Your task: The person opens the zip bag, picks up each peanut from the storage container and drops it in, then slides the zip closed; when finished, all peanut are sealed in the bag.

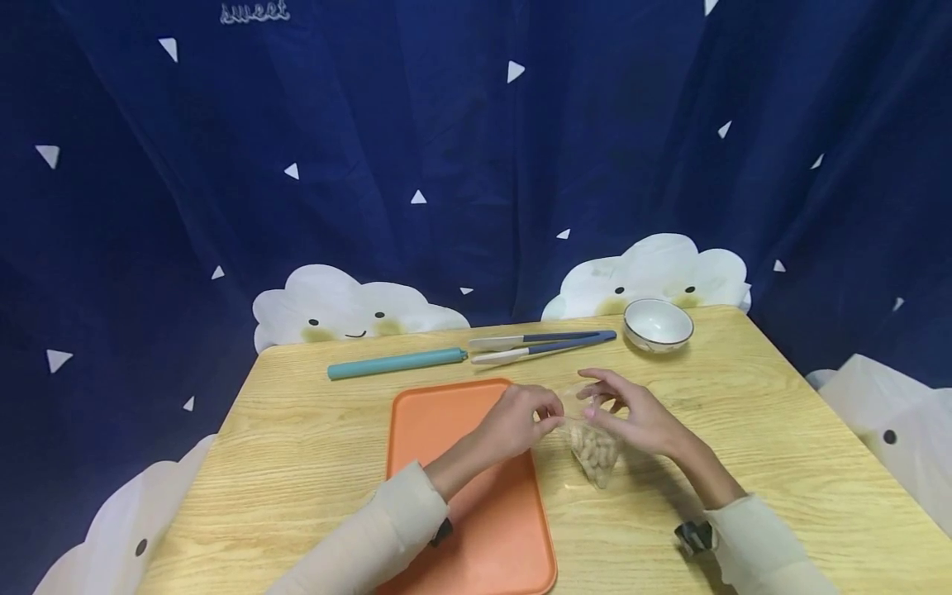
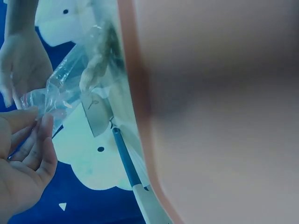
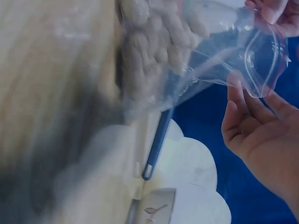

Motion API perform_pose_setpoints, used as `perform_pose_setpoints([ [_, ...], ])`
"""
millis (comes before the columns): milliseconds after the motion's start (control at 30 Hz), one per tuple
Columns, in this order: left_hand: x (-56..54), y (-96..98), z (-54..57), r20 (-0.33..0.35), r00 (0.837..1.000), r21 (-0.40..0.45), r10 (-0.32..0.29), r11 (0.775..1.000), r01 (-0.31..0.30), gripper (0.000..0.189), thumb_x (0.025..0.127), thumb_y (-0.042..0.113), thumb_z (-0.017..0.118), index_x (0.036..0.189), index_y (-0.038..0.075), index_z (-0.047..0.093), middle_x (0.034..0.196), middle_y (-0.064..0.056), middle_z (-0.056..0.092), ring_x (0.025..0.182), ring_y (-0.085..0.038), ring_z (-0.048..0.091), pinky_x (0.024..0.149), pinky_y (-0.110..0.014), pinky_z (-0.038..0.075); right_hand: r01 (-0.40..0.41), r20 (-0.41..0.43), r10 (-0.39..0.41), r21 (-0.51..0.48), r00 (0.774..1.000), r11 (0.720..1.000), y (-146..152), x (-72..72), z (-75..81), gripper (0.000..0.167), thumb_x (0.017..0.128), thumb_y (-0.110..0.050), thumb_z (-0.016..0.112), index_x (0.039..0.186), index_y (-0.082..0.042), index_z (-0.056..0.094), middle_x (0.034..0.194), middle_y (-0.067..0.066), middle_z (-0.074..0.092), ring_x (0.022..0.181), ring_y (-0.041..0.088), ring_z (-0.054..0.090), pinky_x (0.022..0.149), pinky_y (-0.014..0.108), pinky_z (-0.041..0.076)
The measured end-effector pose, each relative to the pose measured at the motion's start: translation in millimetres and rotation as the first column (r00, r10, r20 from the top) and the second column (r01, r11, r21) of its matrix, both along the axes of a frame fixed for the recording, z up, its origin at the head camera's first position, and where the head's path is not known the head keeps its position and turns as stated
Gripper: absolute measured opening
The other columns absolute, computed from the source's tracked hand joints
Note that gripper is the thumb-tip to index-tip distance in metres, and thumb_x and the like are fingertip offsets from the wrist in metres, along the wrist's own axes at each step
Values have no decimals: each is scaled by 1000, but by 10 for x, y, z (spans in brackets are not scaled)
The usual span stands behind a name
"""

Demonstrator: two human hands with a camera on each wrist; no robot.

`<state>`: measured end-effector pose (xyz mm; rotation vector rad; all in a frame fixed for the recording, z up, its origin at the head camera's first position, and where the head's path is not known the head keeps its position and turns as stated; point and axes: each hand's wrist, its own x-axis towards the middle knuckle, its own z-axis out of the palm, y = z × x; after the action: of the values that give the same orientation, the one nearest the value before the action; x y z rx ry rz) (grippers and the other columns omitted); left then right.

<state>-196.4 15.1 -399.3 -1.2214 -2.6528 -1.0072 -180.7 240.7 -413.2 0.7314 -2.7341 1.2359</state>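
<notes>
A clear zip bag [image 1: 568,435] of peanuts in their shells [image 1: 595,453] hangs between my hands, just right of the orange tray. My left hand [image 1: 516,421] pinches one side of the bag's mouth between thumb and fingertips. On the opposite side, my right hand [image 1: 635,416] holds the mouth's edge with thumb and fingers. In the right wrist view the red-lined mouth stands spread apart between the two hands, and the peanuts [image 3: 156,46] fill the lower part. The left wrist view shows the bag [image 2: 65,93] beside the left fingertips.
The orange tray [image 1: 446,413] lies under my left forearm. Behind it are a teal stick-shaped tube [image 1: 397,364] and tongs [image 1: 539,345] with blue handles and pale tips. A white bowl [image 1: 658,322] stands at the back right of the wooden table [image 1: 751,413].
</notes>
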Motion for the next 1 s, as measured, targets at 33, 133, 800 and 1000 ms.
perform_pose_setpoints([
  [33, -4, -7, 9, -3, 1000, 8, 9, 1000, -9, 4, 87, 14, 68, 84, 11, 70, 83, 1, 70, 71, -3, 59, 65, -10, 45, -12, -19, 12, -7, 1000, 1000, 11, 1, 13, 48, 91, -14, 62, 136, -8, 46, 111, 11, 68, 92, 13, 61, 79, 32, 51],
  [133, -24, -44, 24, -23, 999, 33, 32, 999, -31, 4, 88, 12, 68, 86, 10, 71, 84, 1, 70, 73, -5, 59, 67, -16, 50, -47, -50, 46, -13, 998, 999, 38, 10, 60, 44, 89, -5, 62, 131, -8, 51, 110, 11, 69, 90, 16, 65, 79, 32, 53],
  [800, -108, -124, 42, 64, 985, 320, 163, 931, -175, 14, 82, 15, 73, 93, 8, 68, 80, -2, 71, 68, -9, 59, 57, -16, 44, 183, -212, -175, 21, 961, 983, 14, 5, 241, 7, 83, -16, 73, 88, -14, 69, 77, -7, 70, 71, 1, 61, 64, 24, 50],
  [1000, -118, -98, -29, 189, 962, 329, 199, 910, -253, 24, 82, 14, 73, 104, 7, 70, 85, -5, 72, 74, -14, 65, 63, -17, 49, 238, -98, -237, -3, 967, 971, 13, 0, 199, 23, 83, -20, 73, 104, -10, 70, 81, -2, 73, 74, 6, 66, 66, 23, 51],
])
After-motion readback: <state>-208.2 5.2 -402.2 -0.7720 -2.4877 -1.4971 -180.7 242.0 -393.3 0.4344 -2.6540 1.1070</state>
